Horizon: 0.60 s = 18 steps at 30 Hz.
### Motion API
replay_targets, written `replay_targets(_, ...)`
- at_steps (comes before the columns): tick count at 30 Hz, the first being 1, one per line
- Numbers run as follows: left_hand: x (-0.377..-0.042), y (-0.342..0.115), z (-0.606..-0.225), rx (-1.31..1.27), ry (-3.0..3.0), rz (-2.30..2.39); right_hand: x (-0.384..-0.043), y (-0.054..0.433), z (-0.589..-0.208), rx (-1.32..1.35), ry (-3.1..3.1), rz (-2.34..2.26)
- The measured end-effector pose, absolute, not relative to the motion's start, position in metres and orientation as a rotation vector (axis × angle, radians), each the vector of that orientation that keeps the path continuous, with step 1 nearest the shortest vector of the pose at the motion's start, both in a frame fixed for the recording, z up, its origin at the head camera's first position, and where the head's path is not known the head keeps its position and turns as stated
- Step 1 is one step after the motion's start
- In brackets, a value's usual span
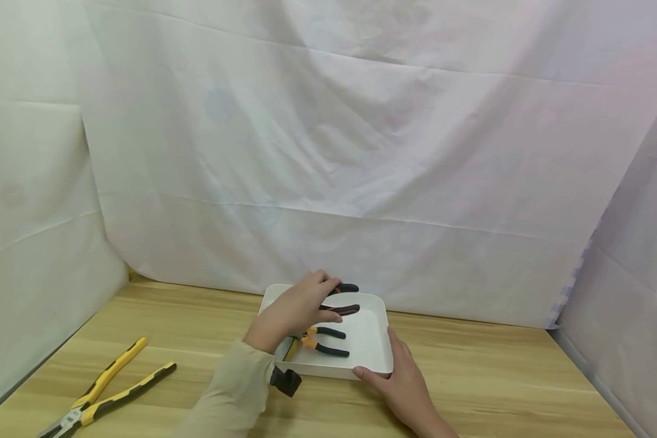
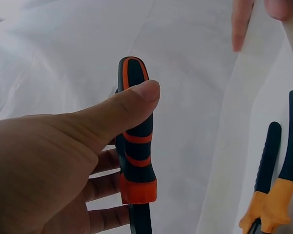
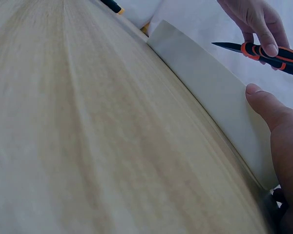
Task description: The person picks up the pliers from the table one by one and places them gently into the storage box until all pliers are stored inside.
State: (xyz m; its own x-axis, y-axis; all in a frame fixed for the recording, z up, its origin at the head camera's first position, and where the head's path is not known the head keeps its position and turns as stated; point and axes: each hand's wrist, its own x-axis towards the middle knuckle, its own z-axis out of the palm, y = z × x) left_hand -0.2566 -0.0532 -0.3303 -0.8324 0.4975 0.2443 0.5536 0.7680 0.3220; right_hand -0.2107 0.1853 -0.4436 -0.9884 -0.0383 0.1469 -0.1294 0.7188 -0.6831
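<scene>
My left hand [image 1: 301, 304] holds a pair of black pliers with orange trim [image 1: 346, 309] above the white tray [image 1: 372, 328]. Its thumb lies along one handle [image 2: 136, 146] in the left wrist view, with the other fingers behind. A dark pointed nose [image 3: 227, 46] shows in the right wrist view. My right hand [image 1: 402, 380] grips the tray's near right corner, thumb on the front wall and fingers along the right side. Inside the tray lie smaller pliers with orange-and-black handles [image 1: 331, 351]. Beside them a yellow-and-black piece [image 1: 291, 350] is partly hidden by my left arm.
Large yellow-and-black pliers [image 1: 109, 383] lie spread on the wooden table [image 1: 482, 389] at the left, their nose cut off by the frame. A white cloth [image 1: 328, 152] hangs behind the tray, with more cloth at both sides. A black band [image 1: 286, 381] sits at my left wrist.
</scene>
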Motion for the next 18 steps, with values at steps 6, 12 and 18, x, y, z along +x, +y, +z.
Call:
replay_targets(6,-0.259,-0.05,-0.336,-0.812,-2.878,-0.559,-0.212,0.186,-0.445,0.142,-2.795,1.115)
replay_targets(12,-0.262,-0.049,-0.343,-0.771,-2.928,-0.568,-0.211,0.187,-0.445,0.161,-2.77,1.116)
replay_targets(18,-0.265,-0.047,-0.35,-0.755,-2.962,-0.531,-0.211,0.188,-0.446,0.166,-2.768,1.112)
